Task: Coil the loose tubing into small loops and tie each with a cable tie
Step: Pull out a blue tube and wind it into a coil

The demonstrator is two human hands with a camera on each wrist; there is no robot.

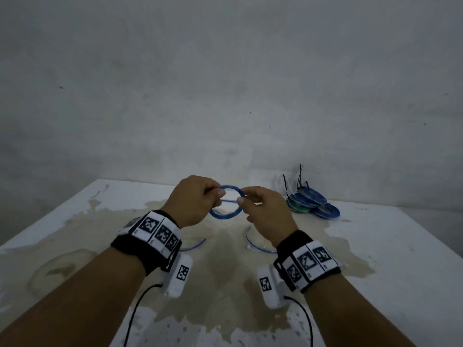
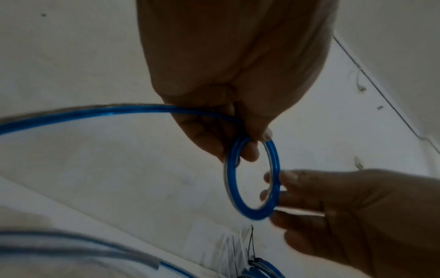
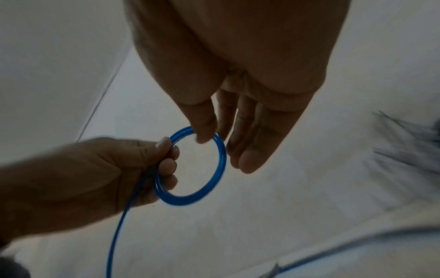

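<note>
A small coil of blue tubing (image 1: 223, 216) is held upright above the white table (image 1: 406, 249). My left hand (image 1: 217, 196) grips the coil's left side, thumb on top and fingers curled through the ring. On the coil's right side my right hand (image 1: 244, 199) pinches the tubing between thumb and fingers. In the left wrist view the coil (image 2: 229, 170) hangs from my left hand (image 2: 252, 143), and a loose tail (image 2: 95, 110) runs off left. The right wrist view has my right hand's thumb (image 3: 204, 134) on the coil (image 3: 220, 165), with the other fingers fairly straight behind it.
A pile of tied blue and green coils (image 1: 312, 204) with black cable ties (image 1: 298, 180) sticking up lies at the table's back right. Loose blue tubing (image 1: 253, 244) curves on the stained tabletop under my wrists. A grey wall stands behind.
</note>
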